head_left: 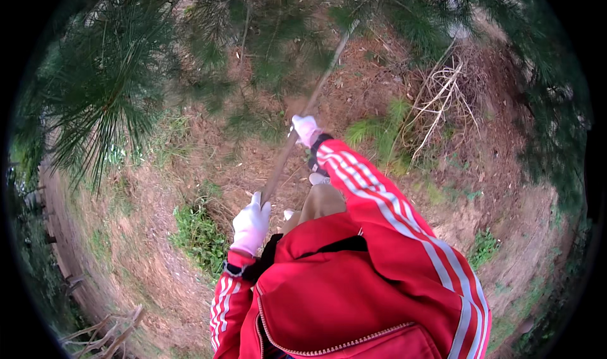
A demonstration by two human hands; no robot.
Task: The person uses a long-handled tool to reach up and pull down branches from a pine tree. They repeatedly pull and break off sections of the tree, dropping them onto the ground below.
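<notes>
A long wooden pole [283,162] runs slantwise from before my body up towards the pine branches. My left hand [251,224], in a white glove, holds its lower end. Further up, my right hand [307,129], gloved in white too, is closed around the pole at about its middle. The pole's far end [352,29] reaches among the needles near the top of the view; whether it touches a branch I cannot tell.
Pine branches with long green needles [109,88] hang across the top and left. Dry bare branches [443,100] lie at the right, by a small green pine shoot [386,131]. A leafy weed [199,235] grows near my left hand. More dead wood [111,333] lies at the lower left.
</notes>
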